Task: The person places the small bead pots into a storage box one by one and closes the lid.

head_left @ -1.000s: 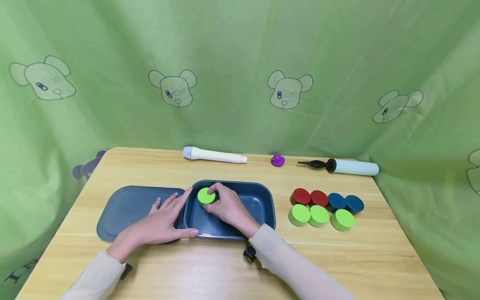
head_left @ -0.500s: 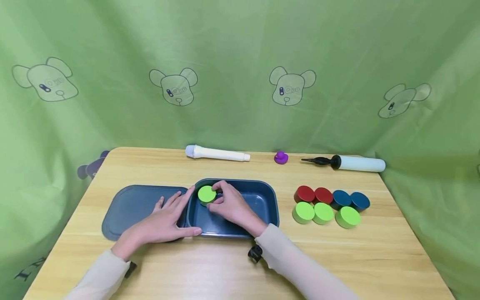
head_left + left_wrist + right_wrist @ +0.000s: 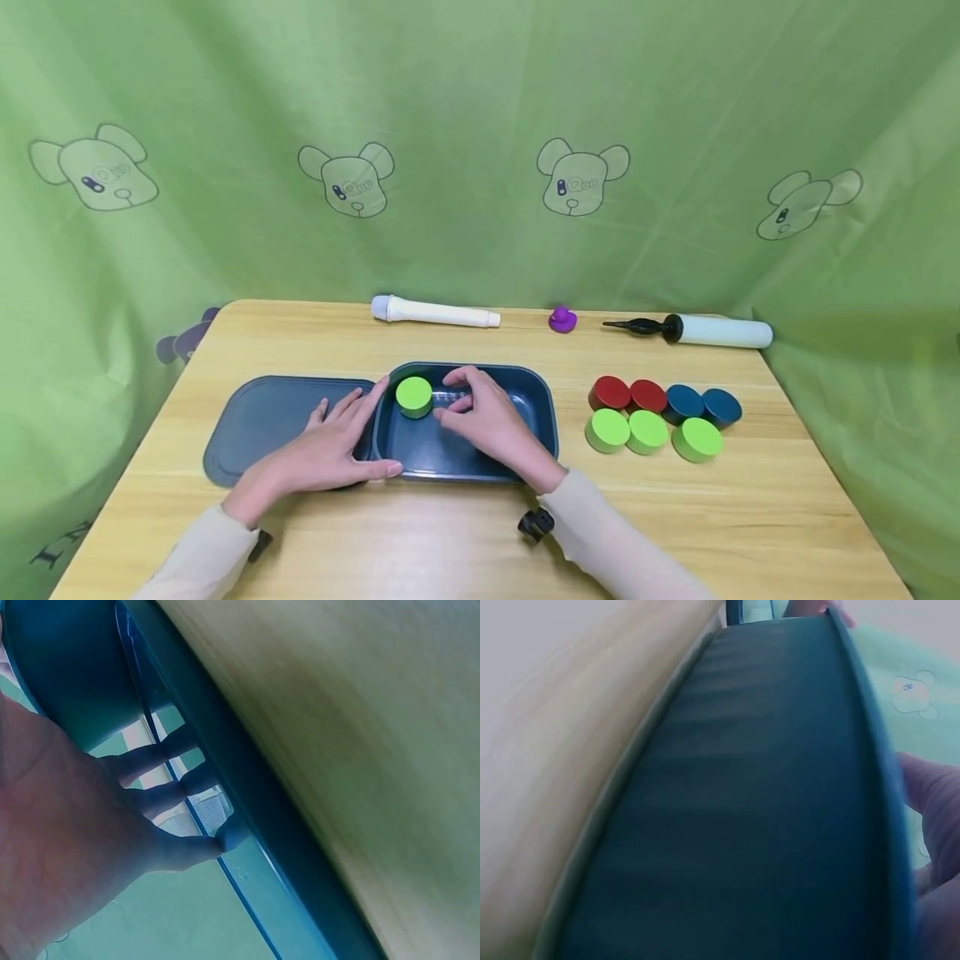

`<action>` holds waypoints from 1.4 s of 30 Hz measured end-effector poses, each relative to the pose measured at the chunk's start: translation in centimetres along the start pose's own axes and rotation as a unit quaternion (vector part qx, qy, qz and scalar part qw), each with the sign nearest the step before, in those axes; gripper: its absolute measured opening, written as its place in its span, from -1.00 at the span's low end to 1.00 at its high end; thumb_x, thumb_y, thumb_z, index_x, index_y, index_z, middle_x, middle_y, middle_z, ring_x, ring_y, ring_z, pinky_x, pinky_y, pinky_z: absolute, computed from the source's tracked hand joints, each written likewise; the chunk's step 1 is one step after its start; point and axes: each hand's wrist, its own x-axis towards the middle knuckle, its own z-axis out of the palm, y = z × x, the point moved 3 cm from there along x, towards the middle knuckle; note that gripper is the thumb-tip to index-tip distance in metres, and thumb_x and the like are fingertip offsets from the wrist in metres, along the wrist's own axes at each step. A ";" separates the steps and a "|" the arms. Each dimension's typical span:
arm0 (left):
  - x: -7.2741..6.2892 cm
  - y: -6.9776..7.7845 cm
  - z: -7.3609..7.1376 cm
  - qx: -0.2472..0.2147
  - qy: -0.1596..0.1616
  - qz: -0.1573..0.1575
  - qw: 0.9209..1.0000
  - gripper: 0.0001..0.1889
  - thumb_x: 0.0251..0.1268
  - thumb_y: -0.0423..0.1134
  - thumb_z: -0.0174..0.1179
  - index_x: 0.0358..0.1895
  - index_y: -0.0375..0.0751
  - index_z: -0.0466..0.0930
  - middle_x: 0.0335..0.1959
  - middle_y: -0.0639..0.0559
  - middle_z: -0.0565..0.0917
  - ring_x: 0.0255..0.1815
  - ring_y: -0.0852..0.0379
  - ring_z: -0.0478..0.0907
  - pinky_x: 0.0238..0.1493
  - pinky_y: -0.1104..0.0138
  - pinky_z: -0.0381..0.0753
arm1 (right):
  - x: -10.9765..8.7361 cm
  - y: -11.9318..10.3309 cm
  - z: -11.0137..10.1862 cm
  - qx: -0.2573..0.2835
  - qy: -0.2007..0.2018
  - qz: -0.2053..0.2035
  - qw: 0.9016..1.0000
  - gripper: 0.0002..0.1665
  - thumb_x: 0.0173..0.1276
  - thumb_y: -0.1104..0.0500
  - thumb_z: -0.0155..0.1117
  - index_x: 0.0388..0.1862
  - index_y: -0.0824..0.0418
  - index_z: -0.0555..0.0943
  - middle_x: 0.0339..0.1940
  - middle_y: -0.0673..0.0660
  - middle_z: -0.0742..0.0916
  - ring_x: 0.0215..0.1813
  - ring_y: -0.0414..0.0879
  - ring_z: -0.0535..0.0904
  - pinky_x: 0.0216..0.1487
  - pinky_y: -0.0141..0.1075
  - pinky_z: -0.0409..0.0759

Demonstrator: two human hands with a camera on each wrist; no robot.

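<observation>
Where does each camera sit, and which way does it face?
Head: worn on head, facing forward-down at table, box, lid; left hand, right hand, sleeves show.
Left wrist: on that wrist, facing box; palm, fingers show.
Right wrist: on that wrist, facing along the box's side; parts of both hands show.
Head and right wrist share the box.

The near wall of a dark blue box point(image 3: 742, 787) filled most of the view, the blurred bench point(image 3: 577, 750) beside its foot. The right hand point(image 3: 939, 832) showed beyond the rim, partly hidden; the left hand point(image 3: 810, 607) was at the box's left end. Green cloth point(image 3: 885, 656) bore an animal-head outline point(image 3: 913, 694).
</observation>
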 end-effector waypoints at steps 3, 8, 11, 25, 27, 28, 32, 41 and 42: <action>0.0 0.0 0.0 0.000 0.000 0.000 1.000 0.28 0.34 0.57 0.25 0.84 0.18 -0.37 0.75 -0.25 0.15 0.76 -0.37 -0.06 0.52 -0.56 -0.28 | -0.6 0.1 -1.1 0.003 0.014 -0.004 1.000 -0.48 0.45 0.13 0.58 0.30 0.18 0.63 0.25 0.20 0.69 -0.01 -0.09 0.74 -0.14 -0.18 0.73; -0.1 -0.2 0.1 -0.001 0.007 0.003 1.000 0.28 0.34 0.56 0.27 0.85 0.16 -0.34 0.75 -0.23 0.16 0.76 -0.36 -0.04 0.51 -0.57 -0.26 | -1.4 0.2 -3.0 0.008 0.044 -0.016 0.999 -0.52 0.44 0.12 0.57 0.26 0.19 0.66 0.22 0.17 0.70 0.07 -0.06 0.74 -0.03 -0.14 0.74; -0.1 -0.3 0.2 0.002 0.012 0.005 1.000 0.28 0.32 0.58 0.26 0.85 0.15 -0.32 0.75 -0.21 0.16 0.76 -0.34 -0.03 0.53 -0.55 -0.26 | -1.8 0.2 -4.4 0.017 0.053 -0.019 0.998 -0.54 0.46 0.12 0.55 0.26 0.19 0.66 0.23 0.19 0.69 0.13 -0.02 0.72 0.09 -0.09 0.72; 0.0 -0.1 0.6 0.002 0.020 0.009 1.000 0.28 0.31 0.58 0.26 0.85 0.18 -0.31 0.75 -0.20 0.18 0.76 -0.36 -0.01 0.52 -0.56 -0.23 | -5.9 0.5 -11.6 -0.009 0.067 -0.022 0.997 -0.53 0.52 0.05 0.52 0.29 0.16 0.62 0.27 0.18 0.68 0.17 0.03 0.71 0.12 -0.08 0.70; -0.1 -0.1 0.5 0.004 0.021 0.005 1.000 0.28 0.30 0.59 0.26 0.85 0.19 -0.31 0.75 -0.19 0.18 0.76 -0.35 -0.01 0.53 -0.55 -0.23 | -6.5 0.7 -12.5 -0.015 0.078 -0.030 0.996 -0.53 0.53 0.08 0.52 0.30 0.18 0.62 0.24 0.18 0.68 0.14 0.03 0.71 0.08 -0.15 0.70; -0.1 -0.1 0.5 0.006 0.021 0.005 1.000 0.28 0.30 0.60 0.26 0.85 0.18 -0.31 0.75 -0.20 0.18 0.76 -0.35 -0.01 0.52 -0.56 -0.22 | -6.8 0.9 -12.9 -0.020 0.083 -0.032 0.996 -0.53 0.53 0.09 0.52 0.30 0.19 0.62 0.22 0.18 0.69 0.11 0.03 0.71 0.06 -0.19 0.69; -0.2 0.0 0.4 0.003 0.018 -0.001 1.000 0.29 0.29 0.60 0.26 0.85 0.20 -0.32 0.75 -0.19 0.17 0.76 -0.33 -0.01 0.54 -0.54 -0.24 | -8.0 1.9 -14.7 -0.037 0.110 -0.033 0.993 -0.54 0.54 0.11 0.52 0.30 0.20 0.62 0.05 0.17 0.73 0.00 0.00 0.69 -0.04 -0.32 0.64; -0.1 0.0 0.5 0.005 0.019 -0.002 1.000 0.28 0.29 0.61 0.25 0.85 0.23 -0.33 0.76 -0.19 0.16 0.76 -0.33 -0.02 0.53 -0.54 -0.22 | -10.4 5.7 -18.1 -0.068 0.160 -0.017 0.985 -0.55 0.57 0.14 0.48 0.31 0.27 0.60 -0.05 0.20 0.72 -0.15 -0.13 0.65 -0.20 -0.41 0.60; -0.1 -0.1 0.5 0.005 0.019 -0.002 1.000 0.28 0.29 0.61 0.25 0.85 0.23 -0.33 0.76 -0.19 0.16 0.76 -0.33 -0.02 0.54 -0.54 -0.23 | -10.7 6.2 -18.3 -0.071 0.167 -0.014 0.983 -0.55 0.57 0.15 0.49 0.31 0.27 0.61 -0.12 0.20 0.71 -0.20 -0.12 0.62 -0.24 -0.40 0.58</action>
